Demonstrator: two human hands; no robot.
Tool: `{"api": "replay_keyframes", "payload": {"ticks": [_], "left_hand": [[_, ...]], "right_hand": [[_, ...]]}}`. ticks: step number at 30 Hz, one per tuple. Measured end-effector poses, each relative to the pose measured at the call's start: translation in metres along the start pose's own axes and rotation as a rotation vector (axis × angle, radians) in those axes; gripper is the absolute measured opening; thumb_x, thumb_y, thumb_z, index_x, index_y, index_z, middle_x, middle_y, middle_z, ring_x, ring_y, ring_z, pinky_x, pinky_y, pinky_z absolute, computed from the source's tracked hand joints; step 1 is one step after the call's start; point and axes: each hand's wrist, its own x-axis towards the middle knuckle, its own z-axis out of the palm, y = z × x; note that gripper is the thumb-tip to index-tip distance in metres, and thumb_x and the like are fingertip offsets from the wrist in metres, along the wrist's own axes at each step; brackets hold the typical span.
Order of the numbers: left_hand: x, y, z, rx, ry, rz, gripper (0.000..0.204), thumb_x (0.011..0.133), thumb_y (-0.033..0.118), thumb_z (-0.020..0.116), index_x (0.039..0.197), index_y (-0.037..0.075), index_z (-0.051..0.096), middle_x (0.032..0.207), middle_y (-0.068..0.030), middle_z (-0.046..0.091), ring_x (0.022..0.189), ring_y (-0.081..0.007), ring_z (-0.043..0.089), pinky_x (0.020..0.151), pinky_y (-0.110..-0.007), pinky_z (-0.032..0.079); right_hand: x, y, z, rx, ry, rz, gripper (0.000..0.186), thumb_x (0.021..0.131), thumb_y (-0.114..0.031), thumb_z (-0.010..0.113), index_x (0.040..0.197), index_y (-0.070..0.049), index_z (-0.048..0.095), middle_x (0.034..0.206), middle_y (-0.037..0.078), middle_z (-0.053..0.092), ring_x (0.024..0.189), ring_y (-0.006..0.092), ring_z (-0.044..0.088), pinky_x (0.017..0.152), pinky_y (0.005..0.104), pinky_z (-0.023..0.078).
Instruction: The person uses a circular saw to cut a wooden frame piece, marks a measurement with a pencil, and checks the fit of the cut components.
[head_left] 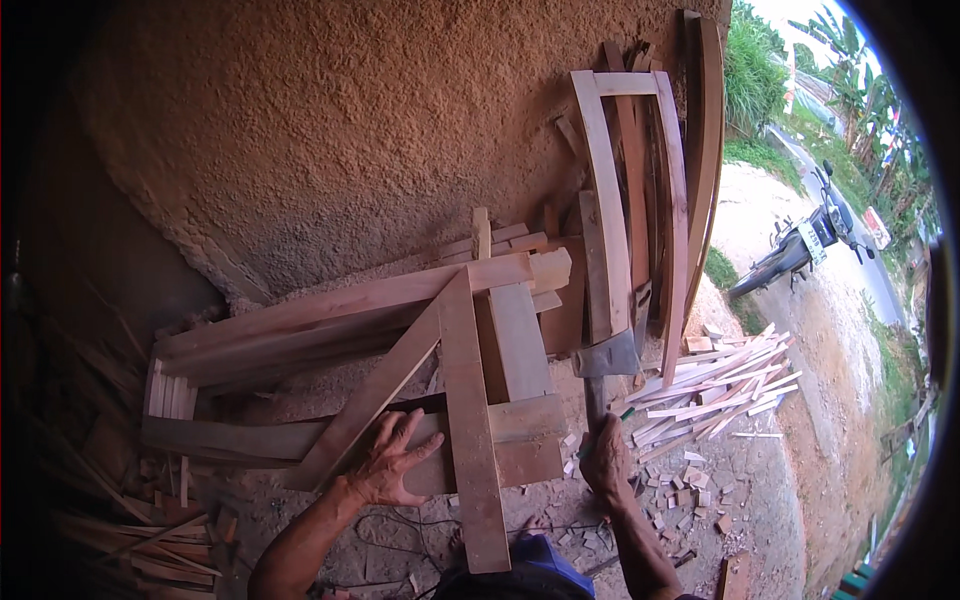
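Left hand (385,468): we see it spread over the near rail of the frame, fingers fanned forward, thumb out toward the right; digits apart, clamped on nothing.
Left forearm: comes from the lower edge, slanting up and rightward to a bent wrist.
Right hand (607,462): we find it wrapped around the handle of a hammer-like tool (608,357), fingers together in a fist; a thin green item (627,413) pokes out beside the handle, its hold unclear to us.
Right forearm: rises from the lower edge, leaning up and leftward.
Tool: upright in our view, head beyond the fist, just right of the frame's near end.
Wooden frame (340,298): lies lengthwise before us, left to centre, with a diagonal board (385,385) and a crossing board (470,400) upon it; the left hand sits between these boards.
Surroundings: we note a rough wall (350,130) behind, a second frame (608,215) leaning there, pale wood strips (710,395) heaped at right, and a motorcycle (795,250) outside.
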Motion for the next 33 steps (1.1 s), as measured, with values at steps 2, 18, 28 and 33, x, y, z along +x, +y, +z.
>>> {"api": "replay_keyframes", "payload": {"ticks": [2,18,28,33], "left_hand": [[0.002,0.0,0.001,-0.006,-0.007,0.002,0.121,0.052,0.047,0.093,0.159,0.03,0.038,0.163,-0.0275,0.023,0.141,-0.0532,0.029,0.118,-0.062,0.03],[0.003,-0.001,-0.003,-0.016,-0.047,-0.047,0.113,0.054,0.048,0.092,0.155,0.03,0.046,0.166,-0.0254,0.02,0.148,-0.0519,0.022,0.12,-0.064,0.024],[-0.001,-0.005,0.006,0.058,-0.093,0.017,0.102,0.06,0.056,0.087,0.152,0.03,0.051,0.168,-0.0034,0.03,0.151,-0.0508,0.017,0.118,-0.076,0.01],[0.004,-0.004,0.006,0.065,-0.047,0.058,0.1,0.062,0.061,0.084,0.151,0.028,0.052,0.168,-0.004,0.031,0.15,-0.0508,0.021,0.118,-0.076,0.011]], "right_hand": [[-0.006,-0.007,0.014,-0.018,-0.019,0.075,0.033,0.095,-0.014,0.06,0.119,0.0,0.043,0.099,0.031,0.059,0.088,0.0532,0.062,0.07,0.0607,0.048],[0.019,0.047,0.032,0.019,-0.14,-0.079,0.033,0.093,-0.017,0.062,0.116,-0.004,0.042,0.088,0.029,0.063,0.077,0.0534,0.064,0.063,0.0615,0.049],[0.052,0.161,0.06,-0.113,-0.467,-0.098,0.035,0.088,-0.017,0.068,0.109,-0.009,0.042,0.084,0.028,0.064,0.083,0.0524,0.064,0.068,0.0609,0.047],[0.087,0.178,0.056,-0.317,-0.333,-0.199,0.03,0.087,-0.021,0.071,0.106,-0.01,0.05,0.099,0.02,0.066,0.089,0.047,0.066,0.071,0.0562,0.05]]}}
